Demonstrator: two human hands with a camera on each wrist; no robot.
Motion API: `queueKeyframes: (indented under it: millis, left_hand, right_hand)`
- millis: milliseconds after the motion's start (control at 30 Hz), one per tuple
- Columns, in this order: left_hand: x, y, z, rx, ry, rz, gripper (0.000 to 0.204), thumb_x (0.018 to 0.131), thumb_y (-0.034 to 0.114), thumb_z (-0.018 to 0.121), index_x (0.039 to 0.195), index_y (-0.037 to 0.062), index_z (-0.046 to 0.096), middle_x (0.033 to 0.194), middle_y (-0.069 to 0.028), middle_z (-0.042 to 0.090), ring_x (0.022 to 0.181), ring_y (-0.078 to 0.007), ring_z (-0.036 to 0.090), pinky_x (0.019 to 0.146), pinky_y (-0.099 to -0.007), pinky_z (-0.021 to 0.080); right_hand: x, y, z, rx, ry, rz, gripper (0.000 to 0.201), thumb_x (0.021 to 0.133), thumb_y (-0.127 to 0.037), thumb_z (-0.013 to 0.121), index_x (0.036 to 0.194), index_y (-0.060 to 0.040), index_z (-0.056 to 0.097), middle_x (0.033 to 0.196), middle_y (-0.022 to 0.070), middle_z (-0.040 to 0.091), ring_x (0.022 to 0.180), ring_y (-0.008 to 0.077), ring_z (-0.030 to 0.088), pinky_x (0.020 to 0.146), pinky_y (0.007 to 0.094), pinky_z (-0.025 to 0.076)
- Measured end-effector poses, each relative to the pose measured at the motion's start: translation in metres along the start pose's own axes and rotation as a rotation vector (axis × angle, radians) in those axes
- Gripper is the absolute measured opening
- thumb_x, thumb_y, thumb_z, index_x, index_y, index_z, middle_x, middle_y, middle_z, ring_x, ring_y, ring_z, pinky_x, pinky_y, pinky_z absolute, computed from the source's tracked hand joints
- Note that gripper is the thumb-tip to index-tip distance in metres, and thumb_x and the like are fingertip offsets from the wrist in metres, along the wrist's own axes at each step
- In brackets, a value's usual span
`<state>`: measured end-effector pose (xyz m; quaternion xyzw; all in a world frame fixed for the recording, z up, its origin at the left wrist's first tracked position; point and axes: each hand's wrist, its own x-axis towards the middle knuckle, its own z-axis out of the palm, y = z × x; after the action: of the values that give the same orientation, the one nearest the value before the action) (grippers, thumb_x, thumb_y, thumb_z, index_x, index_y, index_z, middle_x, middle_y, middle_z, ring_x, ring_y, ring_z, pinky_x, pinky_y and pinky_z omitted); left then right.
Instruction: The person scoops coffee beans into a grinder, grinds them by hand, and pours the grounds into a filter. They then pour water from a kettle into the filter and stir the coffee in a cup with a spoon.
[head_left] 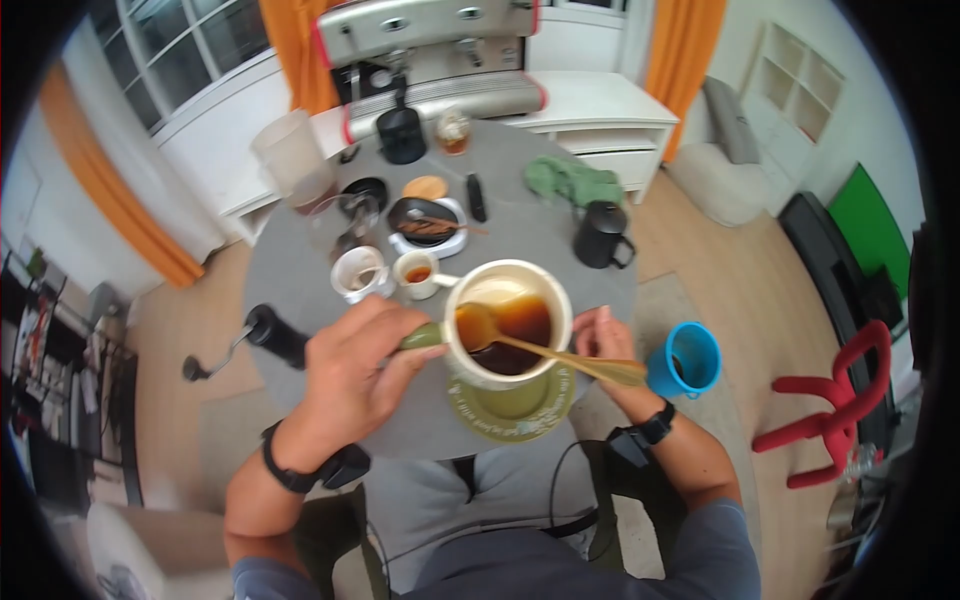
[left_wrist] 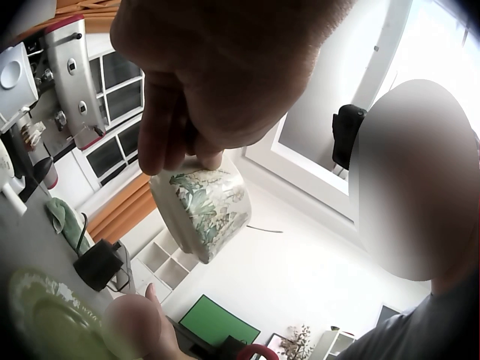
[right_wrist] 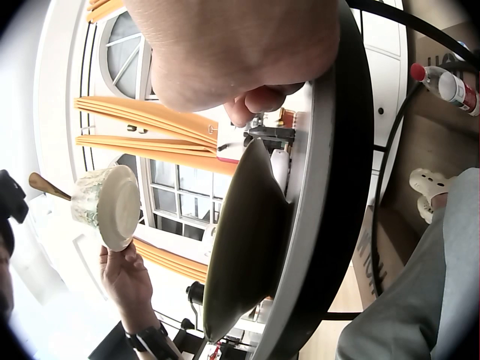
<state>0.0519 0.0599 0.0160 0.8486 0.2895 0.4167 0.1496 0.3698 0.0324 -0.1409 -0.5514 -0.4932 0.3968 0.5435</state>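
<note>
My left hand (head_left: 350,365) grips the green handle of a large cream cup (head_left: 490,288), raised over the table. Dark brown liquid fills part of it, and a wooden spoon (head_left: 560,355) leans inside with its handle out over the right rim. The left wrist view shows a green leaf pattern on the cup's outside (left_wrist: 214,206). Below the cup lies a green saucer (head_left: 515,415) near the table's front edge. My right hand (head_left: 610,350) holds nothing, beside the cup in the head view and partly behind the spoon handle; its fingers are relaxed.
On the grey table (head_left: 530,235) stand a small cup of brown liquid (head_left: 418,272), a white cup (head_left: 350,290), a white scale (head_left: 450,240) with a black dish, a black pitcher (head_left: 603,235) and a green cloth (head_left: 575,182). A hand grinder (head_left: 275,335) lies left; a blue bucket (head_left: 690,360) stands right.
</note>
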Motion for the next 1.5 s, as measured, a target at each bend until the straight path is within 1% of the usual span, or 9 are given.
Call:
queueKeyframes:
  millis: [267,367,533,867,1167,1200,1300,1367,1500]
  left_hand:
    - [-0.022,-0.022,0.029,-0.018,-0.029,0.047,0.023,0.083,0.009,0.081,0.101,0.0,0.071,0.087,-0.0113,0.066,0.07,-0.0268,0.063,0.061,-0.0361,0.052]
    - [-0.037,-0.032,0.048,-0.068,-0.041,-0.013,0.019,0.084,0.007,0.079,0.1,0.0003,0.072,0.086,-0.0115,0.066,0.069,-0.0221,0.062,0.062,-0.0329,0.05]
    - [-0.057,-0.043,0.073,-0.08,-0.093,-0.039,0.024,0.085,0.01,0.079,0.104,-0.0002,0.069,0.087,-0.013,0.063,0.069,-0.0296,0.062,0.061,-0.0377,0.051]
    - [-0.07,-0.051,0.088,-0.092,-0.12,-0.083,0.024,0.086,0.01,0.078,0.104,-0.0009,0.068,0.085,-0.0134,0.062,0.065,-0.0303,0.06,0.059,-0.0387,0.05]
    - [-0.074,-0.047,0.087,-0.136,-0.161,-0.168,0.022,0.088,0.01,0.077,0.106,0.0001,0.07,0.087,-0.0123,0.064,0.064,-0.0246,0.061,0.059,-0.0358,0.05]
    - [-0.074,-0.045,0.087,-0.16,-0.143,-0.194,0.022,0.088,0.01,0.078,0.107,0.0014,0.072,0.087,-0.01,0.064,0.064,-0.0201,0.059,0.058,-0.0327,0.049]
    - [-0.074,-0.035,0.079,-0.196,-0.078,-0.27,0.022,0.088,0.01,0.078,0.108,0.0027,0.072,0.088,-0.0063,0.063,0.065,-0.0129,0.056,0.057,-0.0278,0.046]
    - [-0.079,-0.035,0.075,-0.214,-0.025,-0.32,0.022,0.088,0.011,0.078,0.108,0.0027,0.072,0.089,-0.0051,0.063,0.066,-0.0101,0.055,0.056,-0.0259,0.044]
    - [-0.111,-0.053,0.072,-0.137,0.111,-0.371,0.016,0.091,0.015,0.076,0.097,0.0012,0.069,0.073,-0.0042,0.058,0.055,-0.0097,0.046,0.052,-0.025,0.039]
  right_hand:
    - [0.003,0.008,-0.001,0.024,0.008,-0.031,0.065,0.11,-0.054,0.028,0.096,-0.0016,0.065,0.055,0.0001,0.051,0.045,0.0053,0.04,0.044,0.0214,0.031]
    - [0.002,0.004,-0.001,0.031,-0.002,-0.008,0.06,0.111,-0.047,0.033,0.093,-0.0022,0.069,0.058,-0.001,0.053,0.049,0.0059,0.044,0.048,0.0219,0.035]
    - [0.0,-0.001,0.0,0.009,-0.008,-0.029,0.061,0.111,-0.046,0.032,0.094,-0.0017,0.069,0.058,-0.0006,0.053,0.051,0.0066,0.045,0.05,0.0227,0.036]
    - [0.0,-0.003,0.001,-0.007,-0.026,-0.034,0.06,0.111,-0.046,0.032,0.094,-0.0015,0.069,0.06,-0.0006,0.053,0.052,0.007,0.045,0.052,0.0237,0.038]
    - [0.001,-0.008,0.002,-0.115,-0.049,-0.05,0.053,0.109,-0.045,0.042,0.095,-0.0022,0.07,0.06,-0.0002,0.056,0.054,0.0078,0.051,0.052,0.0253,0.04]
    - [0.002,-0.012,0.002,-0.114,-0.043,-0.055,0.053,0.109,-0.045,0.042,0.095,-0.0022,0.07,0.06,-0.0002,0.056,0.054,0.0078,0.051,0.052,0.0253,0.04]
    - [0.006,-0.034,-0.004,-0.323,-0.108,-0.008,0.052,0.108,-0.045,0.044,0.099,-0.0007,0.07,0.062,0.0027,0.063,0.053,0.0066,0.054,0.051,0.0235,0.04]
    - [0.008,-0.047,-0.013,-0.41,-0.241,0.216,0.043,0.106,-0.039,0.051,0.102,-0.0009,0.069,0.066,0.0048,0.068,0.049,0.0084,0.057,0.047,0.024,0.041]
    - [0.012,-0.05,-0.03,-0.267,-0.409,0.404,0.037,0.103,-0.036,0.056,0.098,-0.0014,0.069,0.071,0.0073,0.07,0.05,0.0131,0.062,0.045,0.0265,0.042]
